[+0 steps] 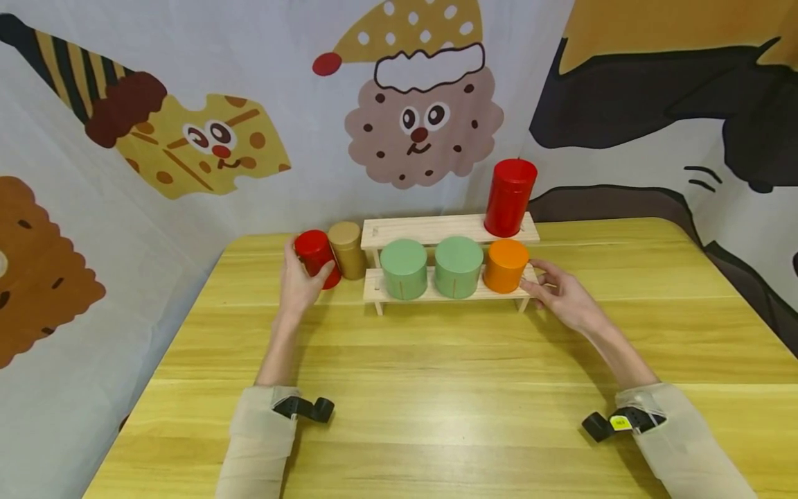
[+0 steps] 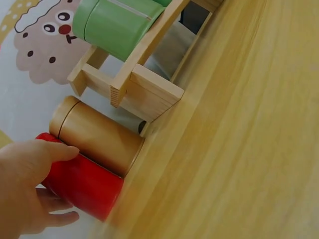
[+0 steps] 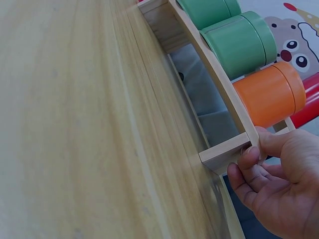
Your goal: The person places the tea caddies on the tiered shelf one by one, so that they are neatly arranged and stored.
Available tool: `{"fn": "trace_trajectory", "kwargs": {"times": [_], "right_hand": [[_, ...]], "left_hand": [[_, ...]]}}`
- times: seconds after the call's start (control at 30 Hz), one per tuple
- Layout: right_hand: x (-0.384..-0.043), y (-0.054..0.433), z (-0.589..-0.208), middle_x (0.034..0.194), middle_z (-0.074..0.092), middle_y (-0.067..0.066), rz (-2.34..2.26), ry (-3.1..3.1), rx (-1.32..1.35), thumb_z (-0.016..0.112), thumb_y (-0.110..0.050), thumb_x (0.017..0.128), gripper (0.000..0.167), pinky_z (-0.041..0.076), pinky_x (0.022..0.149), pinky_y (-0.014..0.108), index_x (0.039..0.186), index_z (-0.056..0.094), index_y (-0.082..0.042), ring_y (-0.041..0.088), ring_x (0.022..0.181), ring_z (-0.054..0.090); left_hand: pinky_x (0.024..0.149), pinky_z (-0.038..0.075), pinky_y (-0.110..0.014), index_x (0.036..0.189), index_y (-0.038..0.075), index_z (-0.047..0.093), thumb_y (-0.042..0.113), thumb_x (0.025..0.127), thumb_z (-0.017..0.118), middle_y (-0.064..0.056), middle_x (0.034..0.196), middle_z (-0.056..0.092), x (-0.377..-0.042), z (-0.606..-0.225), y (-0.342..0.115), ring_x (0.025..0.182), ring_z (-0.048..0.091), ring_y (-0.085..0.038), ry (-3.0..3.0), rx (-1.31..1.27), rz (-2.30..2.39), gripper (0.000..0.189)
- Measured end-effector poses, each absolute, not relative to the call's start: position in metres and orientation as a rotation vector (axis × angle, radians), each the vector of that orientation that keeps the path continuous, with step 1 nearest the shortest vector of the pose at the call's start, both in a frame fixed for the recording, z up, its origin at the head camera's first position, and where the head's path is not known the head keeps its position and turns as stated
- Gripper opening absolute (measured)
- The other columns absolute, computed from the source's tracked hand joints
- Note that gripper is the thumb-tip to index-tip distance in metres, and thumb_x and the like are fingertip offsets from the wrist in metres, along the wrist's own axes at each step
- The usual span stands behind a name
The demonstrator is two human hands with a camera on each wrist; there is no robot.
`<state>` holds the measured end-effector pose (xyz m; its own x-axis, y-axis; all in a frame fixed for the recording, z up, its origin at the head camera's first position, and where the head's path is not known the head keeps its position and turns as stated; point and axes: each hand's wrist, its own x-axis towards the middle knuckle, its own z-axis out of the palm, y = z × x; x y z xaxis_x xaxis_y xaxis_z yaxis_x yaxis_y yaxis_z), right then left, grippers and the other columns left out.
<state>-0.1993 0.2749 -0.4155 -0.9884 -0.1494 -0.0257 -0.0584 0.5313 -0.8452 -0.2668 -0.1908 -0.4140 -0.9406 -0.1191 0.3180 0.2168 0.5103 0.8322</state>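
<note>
My left hand (image 1: 298,285) grips a short red canister (image 1: 316,255), its thumb on the near side and its fingers round the far side. That canister stands on the table against a gold canister (image 2: 99,134), left of a two-tier wooden rack (image 1: 430,229). At the rack's right end, my right hand (image 1: 566,299) pinches the lower shelf, thumb on top and fingers curled beneath. Two green canisters (image 1: 404,269) and an orange canister (image 3: 269,97) sit in a row on this lower shelf. The upper shelf carries a tall red canister (image 1: 511,197) at its right end.
The wooden table (image 1: 424,388) spreads out in front of the rack. Behind it hangs a pale cloth (image 1: 299,159) printed with cartoon figures. A black wrist camera (image 1: 305,409) is strapped over the left sleeve, another (image 1: 623,421) over the right.
</note>
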Motion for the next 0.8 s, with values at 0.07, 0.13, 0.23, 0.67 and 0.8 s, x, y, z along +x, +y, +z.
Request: {"fn": "trace_trajectory", "kwargs": {"times": [0.07, 0.13, 0.23, 0.67, 0.8], "right_hand": [[-0.2, 0.275, -0.416, 0.096, 0.054, 0.016, -1.458, 2.667, -0.177, 0.059, -0.029, 0.104, 0.071, 0.039, 0.055, 0.025, 0.156, 0.024, 0.005, 0.022, 0.074, 0.056], [-0.201, 0.276, -0.417, 0.096, 0.054, 0.016, -1.448, 2.671, -0.173, 0.059, -0.028, 0.104, 0.07, 0.039, 0.055, 0.025, 0.156, 0.025, 0.005, 0.022, 0.074, 0.056], [-0.202, 0.276, -0.418, 0.096, 0.054, 0.016, -1.436, 2.676, -0.168, 0.058, -0.026, 0.104, 0.069, 0.038, 0.055, 0.025, 0.155, 0.024, 0.006, 0.022, 0.074, 0.056], [-0.199, 0.274, -0.416, 0.094, 0.054, 0.015, -1.474, 2.664, -0.189, 0.06, -0.032, 0.103, 0.073, 0.039, 0.054, 0.025, 0.156, 0.025, 0.005, 0.021, 0.073, 0.057], [-0.198, 0.275, -0.416, 0.093, 0.054, 0.014, -1.479, 2.673, -0.192, 0.06, -0.033, 0.103, 0.073, 0.039, 0.054, 0.026, 0.155, 0.027, 0.004, 0.021, 0.072, 0.057]], "left_hand": [[0.109, 0.04, -0.051, 0.151, 0.001, 0.027, 0.007, 0.09, 0.075, -0.023, 0.142, 0.049, -0.267, -0.415, -0.191, 0.129, 0.049, -0.038, -2.413, -0.084, -1.437, 0.078], [0.107, 0.042, -0.051, 0.151, 0.001, 0.027, 0.006, 0.09, 0.075, -0.023, 0.142, 0.049, -0.267, -0.415, -0.191, 0.128, 0.05, -0.039, -2.403, -0.076, -1.478, 0.078], [0.105, 0.045, -0.052, 0.152, 0.002, 0.025, 0.006, 0.09, 0.076, -0.025, 0.143, 0.049, -0.268, -0.415, -0.192, 0.127, 0.052, -0.041, -2.39, -0.05, -1.543, 0.08], [0.098, 0.051, -0.051, 0.149, 0.004, 0.036, 0.01, 0.086, 0.081, -0.025, 0.136, 0.054, -0.261, -0.405, -0.194, 0.119, 0.058, -0.043, -2.318, -0.028, -1.497, 0.078], [0.097, 0.052, -0.051, 0.149, 0.005, 0.039, 0.01, 0.085, 0.082, -0.023, 0.134, 0.056, -0.259, -0.397, -0.194, 0.116, 0.059, -0.038, -2.244, -0.063, -1.468, 0.077]]}}
